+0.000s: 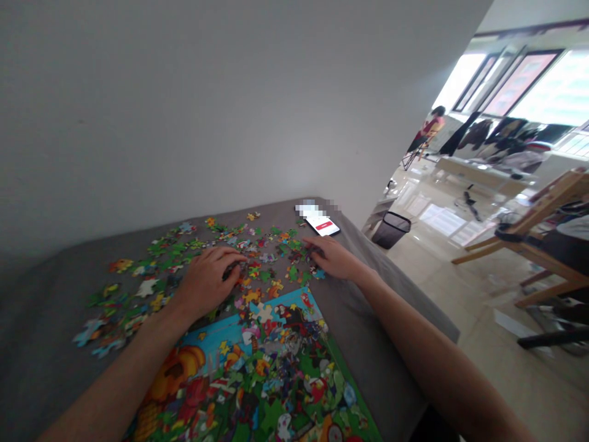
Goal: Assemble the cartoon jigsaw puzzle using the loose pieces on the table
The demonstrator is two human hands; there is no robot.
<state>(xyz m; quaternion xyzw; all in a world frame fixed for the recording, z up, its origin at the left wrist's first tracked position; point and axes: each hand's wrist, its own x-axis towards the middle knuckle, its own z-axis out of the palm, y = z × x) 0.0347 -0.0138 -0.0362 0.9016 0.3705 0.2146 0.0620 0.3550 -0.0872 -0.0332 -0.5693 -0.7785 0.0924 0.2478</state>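
Over the loose jigsaw pieces (170, 248), my left hand (214, 276) hovers or rests with its fingers bent to the right. Its thumb is apart from the fingers, and I see nothing held between them. My right hand (335, 258) lies at the right side of the pile, index finger stretched out near several green pieces (291, 244). Nothing shows in its grip, though its lower fingers are partly hidden. Nearest me lies the partly assembled jigsaw puzzle (276, 374), a colourful cartoon picture with a blue upper edge and a gap along its top.
A phone (323, 226) with a lit screen lies beyond my right hand. The grey cloth (359, 331) covers the table, which stands against a pale wall (207, 110). On the floor to the right are a dark bin (391, 230) and a wooden chair (538, 227). A person (430, 127) sits farther off.
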